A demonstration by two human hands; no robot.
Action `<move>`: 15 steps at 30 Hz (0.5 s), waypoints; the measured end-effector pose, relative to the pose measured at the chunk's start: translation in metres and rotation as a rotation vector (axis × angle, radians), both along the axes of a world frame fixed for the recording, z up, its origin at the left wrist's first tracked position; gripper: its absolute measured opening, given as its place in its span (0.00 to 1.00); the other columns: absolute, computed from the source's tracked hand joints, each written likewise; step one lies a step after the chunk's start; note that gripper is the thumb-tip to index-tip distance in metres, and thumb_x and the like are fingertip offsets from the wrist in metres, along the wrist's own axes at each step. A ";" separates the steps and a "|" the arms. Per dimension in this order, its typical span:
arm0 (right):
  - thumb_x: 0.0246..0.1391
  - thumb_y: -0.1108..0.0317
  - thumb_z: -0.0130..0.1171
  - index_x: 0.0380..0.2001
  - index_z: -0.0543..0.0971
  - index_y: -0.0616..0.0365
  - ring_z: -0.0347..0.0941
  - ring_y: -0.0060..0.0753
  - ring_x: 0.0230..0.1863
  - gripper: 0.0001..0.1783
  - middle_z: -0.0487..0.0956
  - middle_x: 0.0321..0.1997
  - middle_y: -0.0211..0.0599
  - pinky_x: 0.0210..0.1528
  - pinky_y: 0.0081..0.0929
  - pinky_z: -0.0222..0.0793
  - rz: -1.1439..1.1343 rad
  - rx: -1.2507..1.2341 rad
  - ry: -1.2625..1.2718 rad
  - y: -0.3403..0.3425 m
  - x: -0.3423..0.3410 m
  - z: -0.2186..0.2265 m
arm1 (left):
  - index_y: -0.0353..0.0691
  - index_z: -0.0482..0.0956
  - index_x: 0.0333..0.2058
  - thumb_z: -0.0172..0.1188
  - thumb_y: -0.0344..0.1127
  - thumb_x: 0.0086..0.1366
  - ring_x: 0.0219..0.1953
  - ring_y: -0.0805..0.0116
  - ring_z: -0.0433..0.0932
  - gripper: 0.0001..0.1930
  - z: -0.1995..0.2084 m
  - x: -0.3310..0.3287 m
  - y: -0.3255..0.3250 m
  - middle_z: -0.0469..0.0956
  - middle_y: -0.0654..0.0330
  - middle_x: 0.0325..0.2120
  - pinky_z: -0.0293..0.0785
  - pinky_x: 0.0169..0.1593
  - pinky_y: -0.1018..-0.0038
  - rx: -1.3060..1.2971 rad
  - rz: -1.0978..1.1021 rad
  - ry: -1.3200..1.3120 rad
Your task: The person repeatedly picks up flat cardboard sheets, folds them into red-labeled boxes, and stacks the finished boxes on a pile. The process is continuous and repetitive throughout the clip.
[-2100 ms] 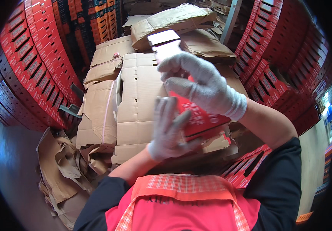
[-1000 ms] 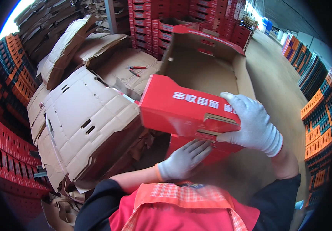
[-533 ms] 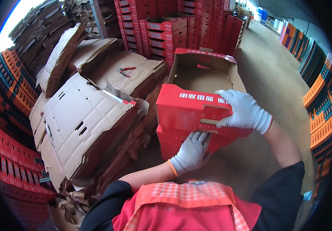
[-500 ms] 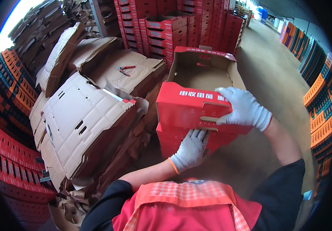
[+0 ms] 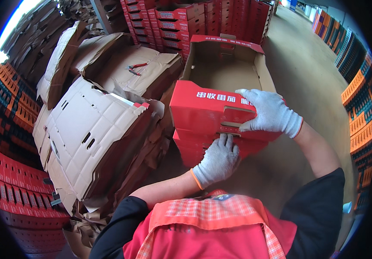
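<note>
An open-topped red cardboard box [image 5: 194, 108], brown inside, rests on top of a similar red box [image 5: 190, 151] right in front of me. Its near wall has white print and a handle cut-out. My right hand [image 5: 270, 111], in a pale grey knit glove, is closed over the right part of that wall, thumb outside and fingers at the rim. Lower down, my left hand [image 5: 218, 160], gloved alike with an orange cuff, has its fingers bent against a slot near the wall's bottom edge. The left fingertips are partly hidden there.
Flattened cardboard sheets [image 5: 91, 125] are piled on my left, with red-handled pliers [image 5: 136, 68] lying on a farther pile. Stacked red boxes [image 5: 177, 26] stand behind. Orange and dark green crates [image 5: 360, 121] line the right side, beyond a concrete floor [image 5: 311, 90].
The whole view has shifted slightly. My left hand has slid a little rightward along the slot, its fingers more bent. The right hand keeps its hold on the wall.
</note>
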State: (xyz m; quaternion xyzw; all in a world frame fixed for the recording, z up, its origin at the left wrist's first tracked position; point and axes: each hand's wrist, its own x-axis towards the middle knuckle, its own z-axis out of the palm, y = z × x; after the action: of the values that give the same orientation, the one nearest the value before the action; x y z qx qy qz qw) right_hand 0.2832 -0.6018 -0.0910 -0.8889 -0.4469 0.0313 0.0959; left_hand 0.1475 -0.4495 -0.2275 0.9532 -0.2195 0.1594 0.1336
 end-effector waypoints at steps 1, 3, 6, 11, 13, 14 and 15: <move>0.34 0.39 0.74 0.61 0.67 0.61 0.75 0.52 0.55 0.55 0.77 0.55 0.53 0.58 0.39 0.71 -0.026 0.007 -0.011 0.001 0.000 -0.002 | 0.30 0.75 0.41 0.61 0.43 0.58 0.51 0.43 0.72 0.20 -0.001 0.000 0.000 0.71 0.39 0.48 0.75 0.49 0.56 -0.004 0.002 0.012; 0.34 0.40 0.74 0.61 0.68 0.61 0.75 0.51 0.55 0.54 0.77 0.54 0.53 0.57 0.40 0.71 -0.027 0.039 -0.025 0.003 0.000 -0.009 | 0.31 0.75 0.37 0.62 0.43 0.57 0.49 0.44 0.72 0.19 -0.001 0.000 0.002 0.71 0.39 0.48 0.76 0.46 0.56 -0.039 -0.014 -0.023; 0.33 0.41 0.75 0.59 0.70 0.61 0.76 0.51 0.53 0.52 0.78 0.52 0.51 0.55 0.40 0.72 0.019 0.077 -0.060 0.009 -0.004 -0.021 | 0.32 0.75 0.35 0.63 0.43 0.56 0.47 0.45 0.73 0.18 0.002 0.000 0.000 0.72 0.40 0.47 0.76 0.45 0.57 -0.056 0.002 -0.003; 0.37 0.40 0.70 0.58 0.71 0.64 0.78 0.48 0.50 0.50 0.79 0.48 0.50 0.53 0.39 0.73 0.044 0.117 -0.180 0.026 -0.014 -0.041 | 0.34 0.74 0.45 0.64 0.42 0.56 0.49 0.44 0.73 0.22 0.031 -0.021 0.012 0.73 0.41 0.46 0.77 0.45 0.57 -0.103 0.050 0.043; 0.38 0.38 0.69 0.59 0.70 0.65 0.78 0.49 0.50 0.51 0.80 0.48 0.50 0.53 0.39 0.73 0.058 0.104 -0.210 0.032 -0.015 -0.044 | 0.35 0.72 0.54 0.64 0.36 0.56 0.46 0.43 0.79 0.27 0.046 -0.041 0.031 0.73 0.40 0.54 0.79 0.44 0.59 -0.169 -0.004 0.249; 0.39 0.35 0.68 0.59 0.70 0.66 0.77 0.51 0.50 0.53 0.79 0.49 0.52 0.54 0.39 0.73 0.064 0.155 -0.198 0.032 -0.015 -0.046 | 0.36 0.73 0.55 0.64 0.37 0.57 0.47 0.47 0.81 0.27 0.053 -0.050 0.044 0.71 0.41 0.57 0.79 0.47 0.62 -0.255 -0.207 -0.019; 0.43 0.33 0.66 0.60 0.69 0.67 0.76 0.52 0.53 0.53 0.77 0.53 0.55 0.56 0.39 0.72 0.092 0.220 -0.166 0.029 -0.011 -0.045 | 0.36 0.74 0.55 0.66 0.31 0.52 0.54 0.46 0.77 0.29 0.055 -0.060 0.058 0.72 0.41 0.56 0.77 0.54 0.62 -0.327 -0.218 -0.180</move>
State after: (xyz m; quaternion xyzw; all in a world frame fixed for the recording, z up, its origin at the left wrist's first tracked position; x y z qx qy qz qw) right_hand 0.2719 -0.5725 -0.1356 -0.8512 -0.4942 -0.0870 0.1540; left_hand 0.0878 -0.3915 -0.1722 0.8714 -0.3036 0.2617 0.2827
